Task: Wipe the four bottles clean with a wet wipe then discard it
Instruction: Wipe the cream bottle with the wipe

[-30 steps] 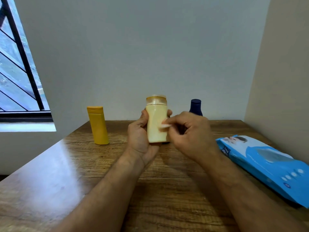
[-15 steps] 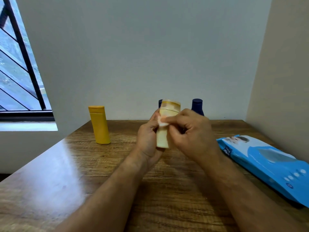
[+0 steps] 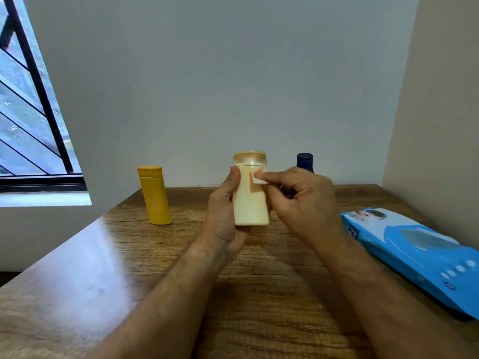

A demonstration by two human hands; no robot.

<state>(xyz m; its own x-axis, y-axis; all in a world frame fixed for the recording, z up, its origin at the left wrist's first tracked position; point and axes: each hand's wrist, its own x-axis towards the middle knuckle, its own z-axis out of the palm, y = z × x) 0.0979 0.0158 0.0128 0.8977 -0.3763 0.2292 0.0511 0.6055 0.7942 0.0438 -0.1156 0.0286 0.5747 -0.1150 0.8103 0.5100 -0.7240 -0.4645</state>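
Our left hand (image 3: 223, 216) grips the cream bottle (image 3: 251, 200) upright, cap up; our right hand (image 3: 305, 200) pinches the wet wipe (image 3: 258, 179) against its shoulder.

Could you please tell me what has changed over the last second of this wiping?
The left hand turned the cream plastic bottle edge-on, then broad face forward again; the right hand moved its white wet wipe up toward the cap. Both grips, the yellow bottle and blue wipes pack stayed.
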